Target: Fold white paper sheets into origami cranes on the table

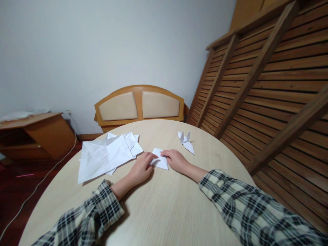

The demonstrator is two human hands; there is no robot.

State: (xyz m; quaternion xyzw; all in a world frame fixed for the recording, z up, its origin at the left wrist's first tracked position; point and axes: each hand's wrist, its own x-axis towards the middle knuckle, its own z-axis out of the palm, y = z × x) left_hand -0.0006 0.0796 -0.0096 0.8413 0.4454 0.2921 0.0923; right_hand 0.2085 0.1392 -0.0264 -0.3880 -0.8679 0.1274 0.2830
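Note:
A small piece of folded white paper lies on the round table between my two hands. My left hand is on its left edge, thumb and fingers closed on the paper. From the right, my right hand grips the upper right edge, its fingertips on the paper's top face. The fingers cover part of the folds. Beyond my right hand stands a folded paper crane with its wings raised. To the left of my left hand lie several creased white sheets, overlapping in a loose pile.
Behind the table is a wooden headboard with two pale panels, against the wall. A slatted wooden frame leans along the right side. At left are a low wooden cabinet and a white cable across the dark floor.

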